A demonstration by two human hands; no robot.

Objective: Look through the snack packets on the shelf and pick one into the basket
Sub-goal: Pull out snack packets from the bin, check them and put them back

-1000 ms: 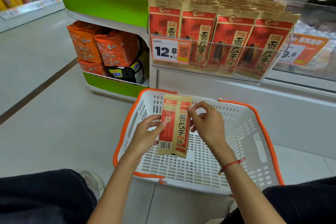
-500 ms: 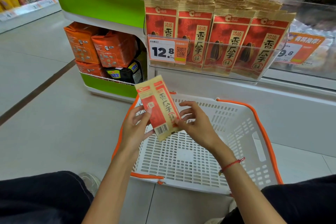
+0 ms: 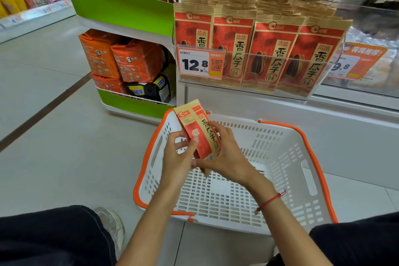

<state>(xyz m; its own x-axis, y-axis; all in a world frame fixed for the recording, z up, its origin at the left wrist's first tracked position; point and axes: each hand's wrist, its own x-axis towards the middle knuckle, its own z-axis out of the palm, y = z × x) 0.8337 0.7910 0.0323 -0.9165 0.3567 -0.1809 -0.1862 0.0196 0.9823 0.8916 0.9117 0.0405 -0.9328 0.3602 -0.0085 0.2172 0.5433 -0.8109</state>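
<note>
A red and tan snack packet (image 3: 197, 130) is held tilted over the left part of the white basket with orange rim (image 3: 287, 179) on the floor. My left hand (image 3: 179, 157) grips its left edge, thumb on the front. My right hand (image 3: 226, 155) holds its right edge and lower end, fingers curled round it. The packet's bottom corner pokes out below both hands. Several matching packets (image 3: 254, 47) stand upright in rows in a clear shelf bin straight ahead, above the basket.
A green and white rack (image 3: 121, 8) with orange bags (image 3: 121, 58) and a dark bag stands at the left. A 12.8 price tag (image 3: 199, 63) hangs on the bin front. My knees in dark trousers flank the basket. Grey floor opens to the left.
The packet has been turned from upright to leaning left, and both hands have slid closer together round its lower half. The view has shifted slightly nearer the shelf.
</note>
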